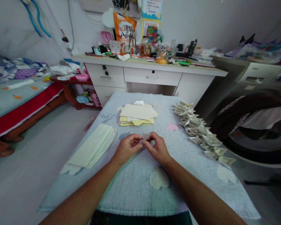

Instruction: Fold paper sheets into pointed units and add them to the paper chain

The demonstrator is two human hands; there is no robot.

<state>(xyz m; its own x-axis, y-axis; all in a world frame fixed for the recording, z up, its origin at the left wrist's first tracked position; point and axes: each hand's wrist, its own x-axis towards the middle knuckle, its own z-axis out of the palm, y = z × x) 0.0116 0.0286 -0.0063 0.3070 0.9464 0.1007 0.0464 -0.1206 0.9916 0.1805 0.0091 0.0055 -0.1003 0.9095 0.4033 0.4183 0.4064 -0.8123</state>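
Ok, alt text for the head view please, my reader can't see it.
A left hand and right hand hold a small greyish piece over a blue cloth; stacked papers lie beyond, pale sheets left, pointed folded pieces right.

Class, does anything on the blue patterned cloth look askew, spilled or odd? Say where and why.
Yes: beyond the bare left hand and right hand, the stack of cream and yellow rectangular paper sheets looks askew, its sheets turned at different angles with corners jutting out. No spill shows.
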